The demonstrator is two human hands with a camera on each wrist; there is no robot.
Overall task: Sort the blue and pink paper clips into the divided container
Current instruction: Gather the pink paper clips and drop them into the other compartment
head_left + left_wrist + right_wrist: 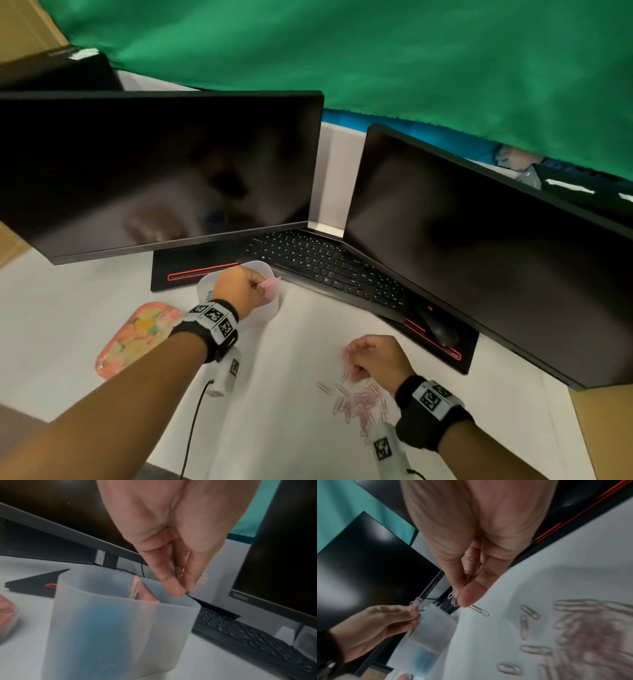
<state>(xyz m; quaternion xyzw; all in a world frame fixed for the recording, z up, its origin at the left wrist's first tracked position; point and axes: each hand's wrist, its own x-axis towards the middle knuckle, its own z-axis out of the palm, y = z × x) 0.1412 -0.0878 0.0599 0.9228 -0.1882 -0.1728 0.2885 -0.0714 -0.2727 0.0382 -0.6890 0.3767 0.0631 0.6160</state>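
Observation:
A translucent divided container (270, 308) (120, 628) (435, 626) stands on the white desk below the left monitor; blue shows through one compartment. My left hand (253, 287) (181, 586) hovers above its rim and pinches a few pink paper clips (269, 283) (179, 572) (415, 603). My right hand (356, 359) (462, 596) is over the desk to the right and pinches pink clips (453, 599) between thumb and fingers. A heap of pink paper clips (359, 402) (590, 635) lies just below it.
Two dark monitors (164, 164) (479, 246) stand behind, with a black keyboard (325, 267) and mouse (442, 330) under them. A pink floral pouch (137, 337) lies at the left. A black cable (195, 421) runs along my left forearm.

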